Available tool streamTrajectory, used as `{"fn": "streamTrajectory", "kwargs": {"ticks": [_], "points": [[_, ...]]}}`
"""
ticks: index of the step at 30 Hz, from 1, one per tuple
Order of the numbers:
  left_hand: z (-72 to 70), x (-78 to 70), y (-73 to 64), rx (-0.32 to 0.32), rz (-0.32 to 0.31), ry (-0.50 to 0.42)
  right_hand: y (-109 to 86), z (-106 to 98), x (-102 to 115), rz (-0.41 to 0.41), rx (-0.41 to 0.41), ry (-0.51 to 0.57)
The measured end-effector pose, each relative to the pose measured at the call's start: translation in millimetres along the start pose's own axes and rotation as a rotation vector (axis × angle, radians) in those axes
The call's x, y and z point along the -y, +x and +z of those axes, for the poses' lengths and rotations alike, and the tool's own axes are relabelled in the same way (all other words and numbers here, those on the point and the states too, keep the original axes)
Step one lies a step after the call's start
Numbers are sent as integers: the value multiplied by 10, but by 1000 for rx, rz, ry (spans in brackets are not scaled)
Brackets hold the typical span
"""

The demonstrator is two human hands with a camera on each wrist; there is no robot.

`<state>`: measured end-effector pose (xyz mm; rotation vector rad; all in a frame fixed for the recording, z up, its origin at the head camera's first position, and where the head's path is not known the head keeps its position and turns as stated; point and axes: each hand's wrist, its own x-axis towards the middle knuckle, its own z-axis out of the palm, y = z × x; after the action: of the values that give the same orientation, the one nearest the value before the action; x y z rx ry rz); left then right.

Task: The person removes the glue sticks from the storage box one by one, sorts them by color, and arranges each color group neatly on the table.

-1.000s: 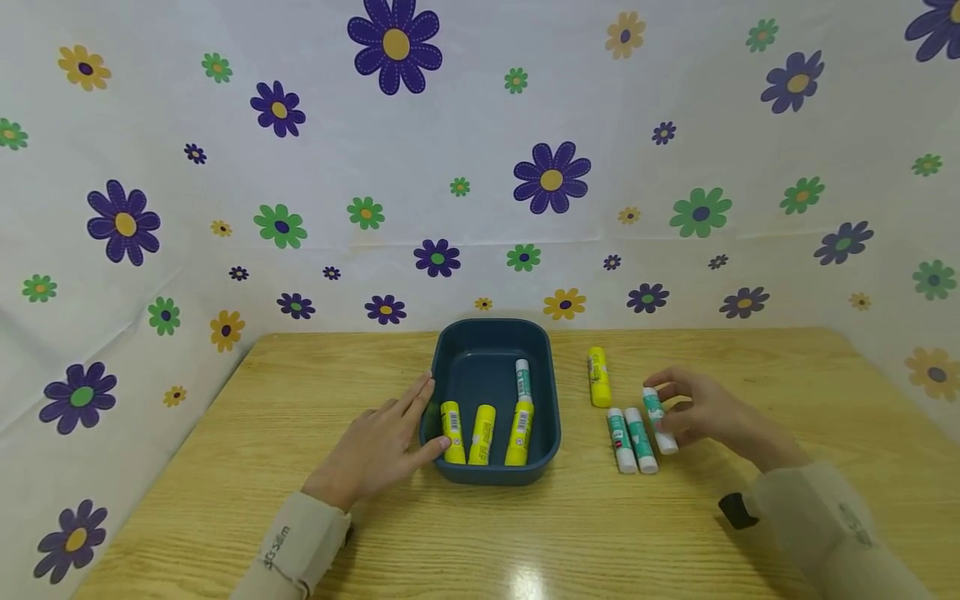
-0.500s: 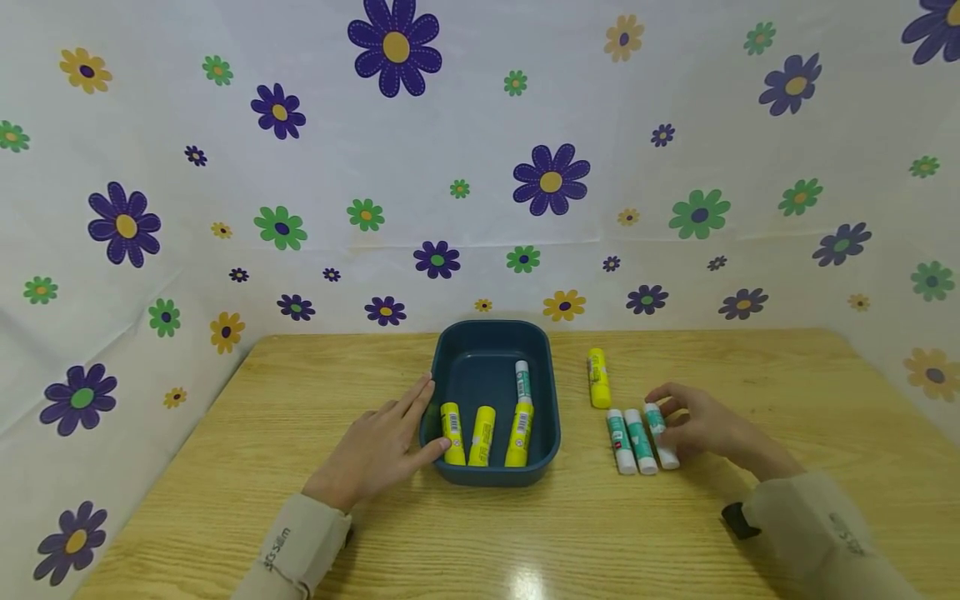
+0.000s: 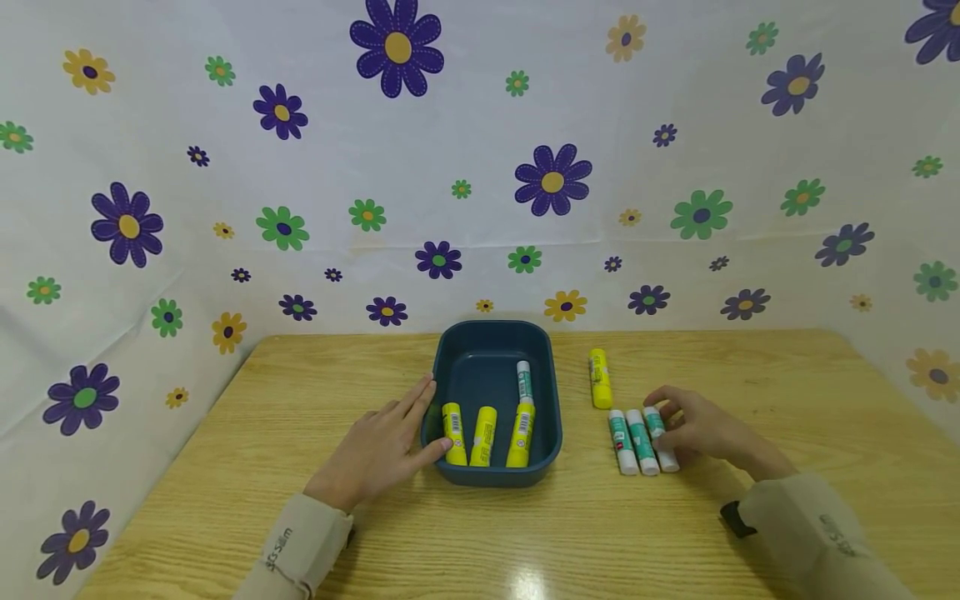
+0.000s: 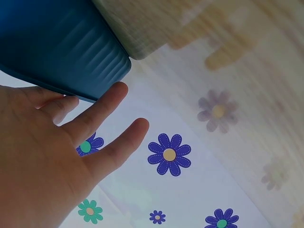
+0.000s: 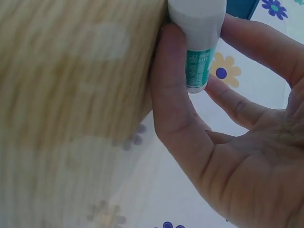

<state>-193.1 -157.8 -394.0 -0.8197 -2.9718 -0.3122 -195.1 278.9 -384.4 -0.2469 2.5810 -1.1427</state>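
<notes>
Within the right hand [image 3: 698, 427], a glue stick [image 3: 655, 422] runs lengthwise forward-left.

wood-grain table [image 3: 585, 542], white backdrop [image 3: 465, 125] behind it, apparently cloth, purple, green and orange flowers [image 3: 552, 181]

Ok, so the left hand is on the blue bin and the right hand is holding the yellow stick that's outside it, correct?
Not quite: the right hand holds a green-and-white stick, the rightmost of the three outside, as the head view shows. The yellow stick lies apart from it. The left hand is indeed on the blue bin.
</notes>
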Motion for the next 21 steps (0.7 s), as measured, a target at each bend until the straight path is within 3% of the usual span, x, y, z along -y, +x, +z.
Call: {"fn": "streamTrajectory", "kwargs": {"ticks": [11,21], "points": [[3,-2,11,-7,8,5,-11,-55,5,-4,11,-17],[0,-2,1,-6,9,-12,-6,-285,224,-44,-16,97]]}}
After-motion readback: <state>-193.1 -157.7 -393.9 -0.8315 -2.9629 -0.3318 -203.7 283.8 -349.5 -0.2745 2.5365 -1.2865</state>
